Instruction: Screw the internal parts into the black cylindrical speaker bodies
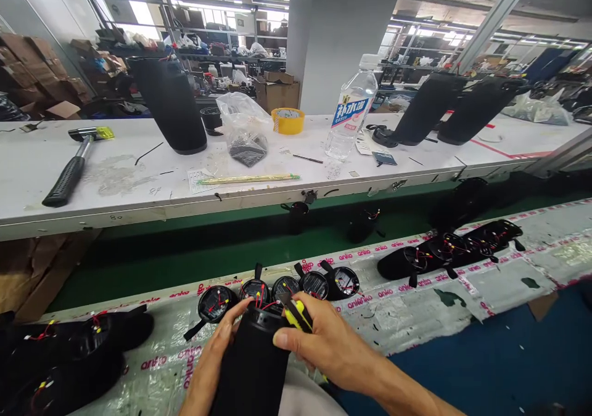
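Observation:
A black fabric-covered cylinder [252, 367], which looks like a speaker body, stands tilted in front of me. Red wires come out of its open top. My left hand [215, 348] is wrapped around its left side, with the fingertips near the rim. In my right hand [330, 342] is a hand tool with yellow-and-black handles, apparently pliers [298, 314]. Their dark head is at the right edge of the cylinder's rim, and my right thumb touches the cylinder's upper side. My fingers hide part of the tool.
Several similar black cylinders with loose wires [215, 304] stand just beyond, with more to the left [69, 354] and right [448, 249]. Across the bench [259, 203] lie a hammer [74, 163], yellow tape [287, 121], a water bottle [351, 111] and upright cylinders [169, 105].

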A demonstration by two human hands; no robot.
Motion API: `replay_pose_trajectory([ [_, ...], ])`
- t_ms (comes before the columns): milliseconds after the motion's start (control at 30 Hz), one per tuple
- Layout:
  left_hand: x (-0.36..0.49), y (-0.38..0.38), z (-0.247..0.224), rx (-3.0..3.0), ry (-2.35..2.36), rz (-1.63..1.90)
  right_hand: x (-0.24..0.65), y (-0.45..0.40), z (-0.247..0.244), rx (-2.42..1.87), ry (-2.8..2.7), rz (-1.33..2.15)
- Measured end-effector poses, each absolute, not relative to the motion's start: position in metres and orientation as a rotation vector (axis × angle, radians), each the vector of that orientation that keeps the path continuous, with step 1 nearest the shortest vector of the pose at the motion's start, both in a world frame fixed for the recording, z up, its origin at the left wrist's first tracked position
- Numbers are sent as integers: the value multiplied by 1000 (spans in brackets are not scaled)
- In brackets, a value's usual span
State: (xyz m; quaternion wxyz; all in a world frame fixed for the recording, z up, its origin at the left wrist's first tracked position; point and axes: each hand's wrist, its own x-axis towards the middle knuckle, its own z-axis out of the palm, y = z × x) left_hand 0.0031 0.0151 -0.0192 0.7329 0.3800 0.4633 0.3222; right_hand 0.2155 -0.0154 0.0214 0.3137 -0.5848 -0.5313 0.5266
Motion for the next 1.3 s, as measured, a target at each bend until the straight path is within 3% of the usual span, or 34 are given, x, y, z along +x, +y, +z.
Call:
replay_pose_trajectory([
  [133,-4,11,2,1085,1080,669,208,-21,33,-1611,-1537,1191],
  [233,-5,7,8,933,983,606,213,-28,35,-1618,-1586,1144],
  [433,-6,3,4,717,893,619,224,-39,33,-1554,-2088,508],
  [700,-8,-1,10,890,1044,681,213,-31,31,-1485,-2500,90],
  [1167,-10,-4,0,1002,1172,630,212,-31,31,-1547,-2779,27],
  [1300,-11,-6,-4,1140,1302,589,209,-31,34,-1532,-2865,-130],
])
